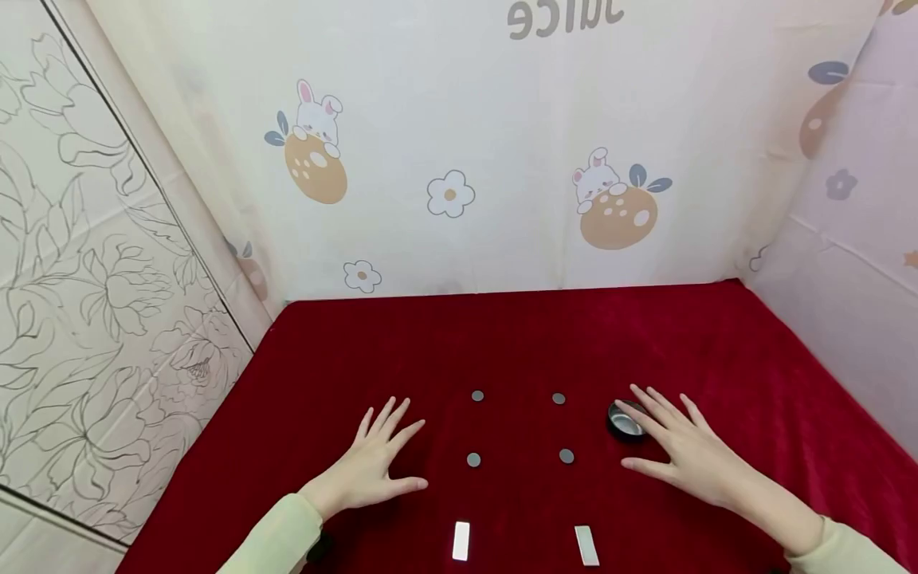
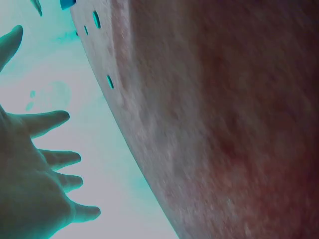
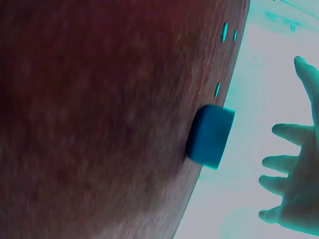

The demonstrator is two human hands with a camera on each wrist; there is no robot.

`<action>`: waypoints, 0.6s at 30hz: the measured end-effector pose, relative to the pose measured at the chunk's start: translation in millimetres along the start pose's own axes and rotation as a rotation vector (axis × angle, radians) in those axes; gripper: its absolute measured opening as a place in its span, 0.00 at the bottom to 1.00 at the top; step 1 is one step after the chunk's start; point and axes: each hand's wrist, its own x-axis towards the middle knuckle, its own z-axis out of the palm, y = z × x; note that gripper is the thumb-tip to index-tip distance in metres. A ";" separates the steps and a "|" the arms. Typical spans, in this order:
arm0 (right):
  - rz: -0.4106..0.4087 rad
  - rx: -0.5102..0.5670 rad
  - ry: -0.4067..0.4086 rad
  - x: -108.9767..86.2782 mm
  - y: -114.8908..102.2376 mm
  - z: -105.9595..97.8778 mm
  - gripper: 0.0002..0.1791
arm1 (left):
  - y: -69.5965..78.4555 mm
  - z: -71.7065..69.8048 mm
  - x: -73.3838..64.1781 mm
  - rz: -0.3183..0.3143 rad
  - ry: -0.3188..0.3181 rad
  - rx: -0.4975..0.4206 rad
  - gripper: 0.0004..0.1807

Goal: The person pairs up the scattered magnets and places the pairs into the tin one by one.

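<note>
My left hand (image 1: 370, 466) hovers over the left part of the red cloth, fingers spread, holding nothing. My right hand (image 1: 684, 454) is likewise spread on the right side, and its fingers overlap a small round black dish with a silvery inside (image 1: 625, 424) in the head view. The right wrist view shows that dish (image 3: 210, 137) on the cloth, apart from the right hand (image 3: 299, 169). Between the hands lie several small grey discs, among them a near left one (image 1: 473, 460) and a near right one (image 1: 566, 456). Closer to me are two pale rectangular strips, one left (image 1: 461, 541) and one right (image 1: 586, 545).
A red velvety cloth (image 1: 402, 343) covers the table. Behind it hangs a white curtain (image 1: 502, 247) printed with rabbits and flowers. A panel with line-drawn flowers (image 1: 107, 263) stands at the left, and more printed curtain (image 1: 846, 263) closes off the right.
</note>
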 end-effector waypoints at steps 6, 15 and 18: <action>-0.084 0.037 0.044 1.1 -11.0 0.7 0.35 | 9.6 1.3 0.2 0.042 -0.020 -0.028 0.41; -0.106 0.106 0.038 -0.6 -28.7 6.7 0.34 | 22.5 3.1 -1.9 0.070 -0.085 -0.108 0.39; -0.101 0.130 0.020 -1.3 -34.9 9.5 0.34 | 27.5 4.4 -2.6 0.067 -0.128 -0.117 0.38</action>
